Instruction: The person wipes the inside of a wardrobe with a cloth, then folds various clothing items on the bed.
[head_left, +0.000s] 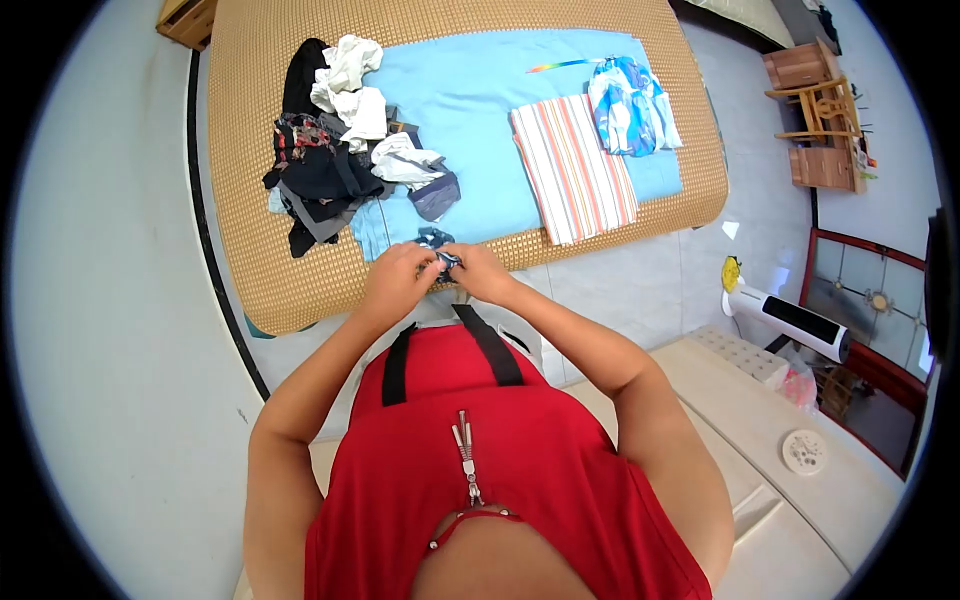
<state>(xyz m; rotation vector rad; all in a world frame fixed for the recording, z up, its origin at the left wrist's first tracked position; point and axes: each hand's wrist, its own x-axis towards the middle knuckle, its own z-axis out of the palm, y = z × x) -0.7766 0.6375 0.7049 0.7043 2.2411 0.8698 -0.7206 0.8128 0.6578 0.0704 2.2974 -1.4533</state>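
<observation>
Close to my body, at the near edge of the bed, both hands grip a small dark blue and white patterned cloth (436, 240). My left hand (398, 280) pinches its left side, and my right hand (480, 272) has fingers closed on the right side. The cloth is bunched, so its exact kind does not show. Just beyond lies a heap of clothes with black garments (335, 180), a white garment (350, 88) and a grey-and-white piece (415, 172). These rest partly on a light blue sheet (450, 100).
A folded striped cloth (575, 170) and a blue-and-white patterned bundle (632, 105) lie on the sheet's right side. Woven matting (245, 200) covers the bed. To the right are a white tower fan (790, 318), wooden chair (820, 105) and pale cabinet top (720, 400).
</observation>
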